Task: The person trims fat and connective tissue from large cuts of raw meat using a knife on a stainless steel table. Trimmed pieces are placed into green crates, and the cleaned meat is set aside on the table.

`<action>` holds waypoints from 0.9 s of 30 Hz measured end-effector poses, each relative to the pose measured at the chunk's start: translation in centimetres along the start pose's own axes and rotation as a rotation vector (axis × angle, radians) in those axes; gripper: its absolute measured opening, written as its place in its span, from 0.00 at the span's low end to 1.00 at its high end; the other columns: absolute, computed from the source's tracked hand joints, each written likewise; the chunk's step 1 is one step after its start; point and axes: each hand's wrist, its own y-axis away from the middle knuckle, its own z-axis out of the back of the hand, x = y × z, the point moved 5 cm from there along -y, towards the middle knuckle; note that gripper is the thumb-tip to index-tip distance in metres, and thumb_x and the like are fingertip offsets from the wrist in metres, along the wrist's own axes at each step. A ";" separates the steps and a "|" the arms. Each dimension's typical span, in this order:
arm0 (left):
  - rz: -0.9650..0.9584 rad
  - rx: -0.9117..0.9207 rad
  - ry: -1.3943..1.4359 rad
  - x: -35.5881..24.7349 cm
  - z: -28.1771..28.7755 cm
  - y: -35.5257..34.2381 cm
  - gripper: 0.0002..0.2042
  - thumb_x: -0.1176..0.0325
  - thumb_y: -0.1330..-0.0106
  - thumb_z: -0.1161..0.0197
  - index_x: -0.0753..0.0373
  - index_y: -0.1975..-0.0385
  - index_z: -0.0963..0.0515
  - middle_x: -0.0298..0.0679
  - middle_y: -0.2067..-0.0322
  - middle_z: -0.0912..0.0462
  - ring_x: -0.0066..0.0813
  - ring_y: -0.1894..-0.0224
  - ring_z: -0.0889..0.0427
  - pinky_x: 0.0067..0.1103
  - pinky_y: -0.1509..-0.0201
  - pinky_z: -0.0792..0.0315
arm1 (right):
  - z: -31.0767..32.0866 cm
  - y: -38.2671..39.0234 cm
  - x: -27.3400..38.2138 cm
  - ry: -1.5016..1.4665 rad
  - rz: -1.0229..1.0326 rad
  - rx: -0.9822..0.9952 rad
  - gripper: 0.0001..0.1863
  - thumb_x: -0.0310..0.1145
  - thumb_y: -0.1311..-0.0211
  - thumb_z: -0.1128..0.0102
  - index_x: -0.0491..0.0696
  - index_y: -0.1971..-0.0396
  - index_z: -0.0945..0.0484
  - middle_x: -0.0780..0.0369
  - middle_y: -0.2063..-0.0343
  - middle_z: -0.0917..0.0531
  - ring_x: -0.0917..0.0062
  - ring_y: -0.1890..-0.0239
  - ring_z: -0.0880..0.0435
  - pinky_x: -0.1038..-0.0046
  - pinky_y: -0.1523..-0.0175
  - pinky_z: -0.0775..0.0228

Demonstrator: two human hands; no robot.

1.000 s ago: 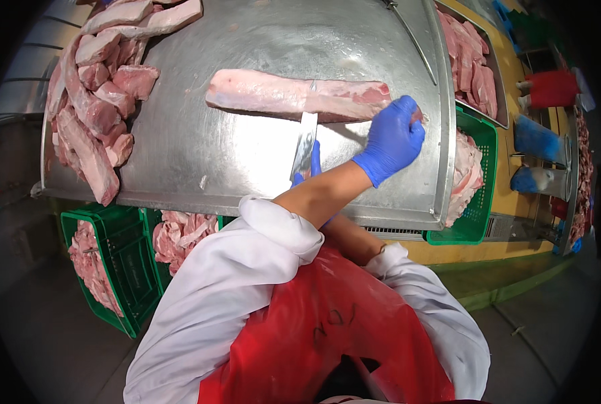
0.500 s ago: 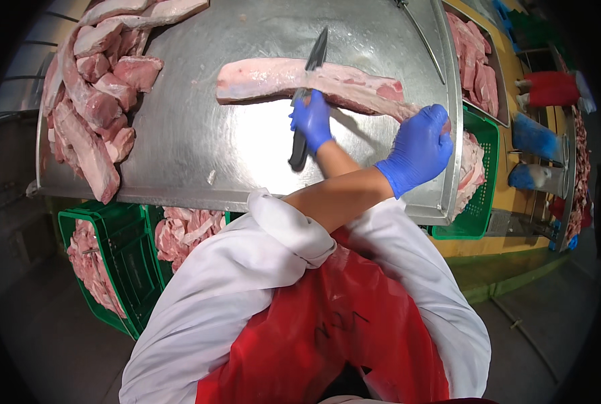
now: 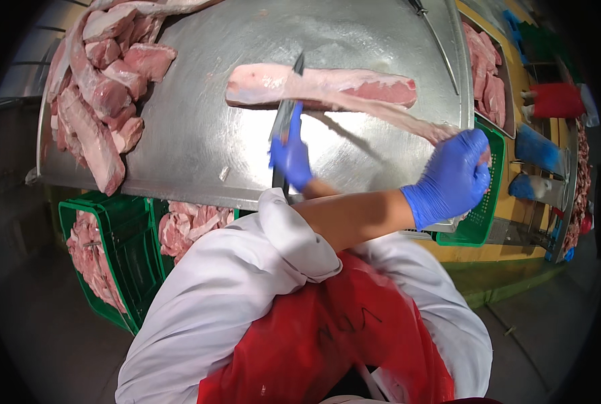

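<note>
A long pink slab of meat [image 3: 327,84] lies across the steel table [image 3: 199,135]. My arms are crossed. My right hand [image 3: 290,158], in a blue glove, grips a knife [image 3: 285,111] whose blade points away from me, its tip at the slab's left part. My left hand [image 3: 452,178], also gloved in blue, reaches over to the right and holds the end of a thin strip [image 3: 394,118] that is peeled off the slab's near edge and stretched taut. My white sleeves and red apron fill the lower part of the picture.
Cut meat pieces [image 3: 98,101] are piled at the table's left end. Green crates [image 3: 112,249] with meat stand under the table's front edge, and another green crate [image 3: 482,222] is at the right. A thin steel tool [image 3: 435,40] lies at the far right. Another person's blue gloves [image 3: 536,148] work beyond it.
My right hand has brought the knife from the near edge up to the slab. My left hand has pulled the strip off to the right, away from the slab.
</note>
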 end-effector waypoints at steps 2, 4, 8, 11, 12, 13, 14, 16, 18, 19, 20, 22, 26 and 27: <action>-0.049 -0.036 0.027 -1.3 -0.4 0.6 0.06 0.79 0.45 0.46 0.64 0.71 0.35 0.46 0.75 0.27 0.49 0.72 0.24 0.35 0.66 0.30 | -0.1 -2.9 0.1 -0.023 -0.054 -0.020 0.41 0.28 0.32 0.50 0.48 0.25 0.62 0.57 0.73 0.20 0.75 0.78 0.19 0.72 0.72 0.22; -0.043 -0.025 0.023 -1.6 0.4 -0.1 0.05 0.78 0.45 0.46 0.64 0.71 0.35 0.46 0.75 0.28 0.48 0.73 0.25 0.35 0.67 0.30 | -1.1 -5.9 0.9 0.016 -0.101 0.009 0.40 0.30 0.32 0.50 0.50 0.25 0.61 0.57 0.75 0.20 0.74 0.80 0.20 0.72 0.75 0.23; -0.054 -0.038 0.097 -3.6 2.0 -0.4 0.05 0.79 0.44 0.46 0.64 0.71 0.35 0.45 0.75 0.29 0.48 0.74 0.27 0.34 0.67 0.30 | -4.2 3.4 -1.5 0.115 0.160 0.024 0.38 0.28 0.32 0.55 0.44 0.27 0.62 0.50 0.68 0.19 0.71 0.76 0.18 0.70 0.76 0.23; -0.055 -0.033 0.119 -5.2 1.2 1.0 0.06 0.80 0.43 0.46 0.64 0.71 0.36 0.44 0.76 0.30 0.46 0.74 0.27 0.33 0.67 0.30 | -4.4 -0.7 -1.2 0.070 -0.002 0.108 0.39 0.27 0.33 0.59 0.41 0.27 0.66 0.46 0.65 0.17 0.69 0.73 0.17 0.71 0.75 0.24; -0.081 -0.026 0.103 -5.7 1.5 0.7 0.07 0.83 0.44 0.48 0.64 0.72 0.37 0.43 0.76 0.30 0.44 0.74 0.27 0.31 0.68 0.30 | -4.6 -3.2 -0.6 0.115 -0.029 0.125 0.40 0.26 0.34 0.60 0.40 0.27 0.67 0.47 0.65 0.17 0.69 0.72 0.17 0.71 0.74 0.23; -0.073 -0.029 0.129 -6.1 1.7 0.5 0.07 0.83 0.44 0.48 0.64 0.72 0.37 0.43 0.76 0.30 0.44 0.74 0.27 0.31 0.68 0.30 | -4.7 -5.4 0.0 0.164 -0.061 0.146 0.40 0.26 0.34 0.60 0.40 0.27 0.68 0.47 0.66 0.17 0.68 0.72 0.17 0.71 0.73 0.23; -0.065 -0.030 0.155 -6.6 1.8 0.3 0.08 0.83 0.44 0.48 0.64 0.72 0.37 0.43 0.76 0.30 0.44 0.74 0.27 0.31 0.68 0.31 | -5.6 -2.2 -0.8 0.187 0.027 0.096 0.39 0.26 0.33 0.61 0.39 0.27 0.67 0.46 0.65 0.17 0.68 0.72 0.17 0.70 0.71 0.23; -0.079 -0.045 0.196 -7.3 2.7 -0.3 0.08 0.84 0.45 0.48 0.64 0.71 0.37 0.43 0.76 0.30 0.43 0.74 0.27 0.31 0.68 0.31 | -7.1 2.0 -0.1 0.234 0.068 0.098 0.39 0.26 0.33 0.60 0.39 0.27 0.67 0.41 0.61 0.20 0.63 0.72 0.17 0.64 0.65 0.21; -0.106 -0.033 0.244 -8.6 2.0 -0.1 0.08 0.84 0.45 0.48 0.64 0.71 0.37 0.43 0.75 0.30 0.42 0.74 0.27 0.30 0.68 0.31 | -7.6 2.8 0.4 0.349 0.183 0.057 0.40 0.26 0.33 0.60 0.40 0.27 0.68 0.38 0.57 0.22 0.60 0.71 0.16 0.61 0.62 0.21; -0.106 -0.042 0.256 -8.9 2.0 -0.2 0.08 0.84 0.46 0.48 0.63 0.72 0.37 0.43 0.76 0.31 0.44 0.74 0.28 0.31 0.68 0.32 | -7.6 0.3 0.5 0.263 0.078 0.098 0.40 0.27 0.33 0.60 0.41 0.26 0.68 0.39 0.57 0.22 0.57 0.67 0.17 0.59 0.60 0.22; -0.100 -0.057 0.261 -9.1 2.0 -0.2 0.09 0.84 0.47 0.47 0.63 0.72 0.37 0.44 0.76 0.31 0.46 0.75 0.29 0.32 0.69 0.34 | -7.6 -1.8 1.3 0.173 -0.037 0.135 0.40 0.27 0.34 0.59 0.42 0.26 0.68 0.39 0.56 0.22 0.54 0.64 0.17 0.56 0.59 0.22; -0.110 -0.060 0.272 -9.6 2.5 -0.9 0.09 0.84 0.48 0.47 0.63 0.73 0.38 0.44 0.77 0.32 0.46 0.75 0.30 0.32 0.70 0.35 | -7.7 -2.8 3.7 0.067 -0.132 0.133 0.41 0.26 0.36 0.60 0.43 0.26 0.67 0.38 0.50 0.25 0.50 0.52 0.20 0.52 0.49 0.27; -0.237 -0.054 0.373 -13.3 2.2 -2.1 0.10 0.86 0.44 0.50 0.62 0.72 0.39 0.38 0.76 0.31 0.29 0.76 0.29 0.24 0.71 0.33 | -9.9 1.7 -0.6 0.164 0.213 0.134 0.44 0.22 0.42 0.61 0.39 0.26 0.68 0.41 0.29 0.52 0.53 0.26 0.50 0.59 0.24 0.60; -0.243 -0.045 0.362 -13.3 2.4 -2.2 0.10 0.86 0.44 0.50 0.62 0.72 0.39 0.38 0.77 0.31 0.28 0.76 0.29 0.24 0.71 0.33 | -10.1 0.3 0.2 0.270 0.143 0.192 0.43 0.23 0.41 0.58 0.39 0.26 0.65 0.42 0.36 0.40 0.53 0.34 0.39 0.59 0.30 0.49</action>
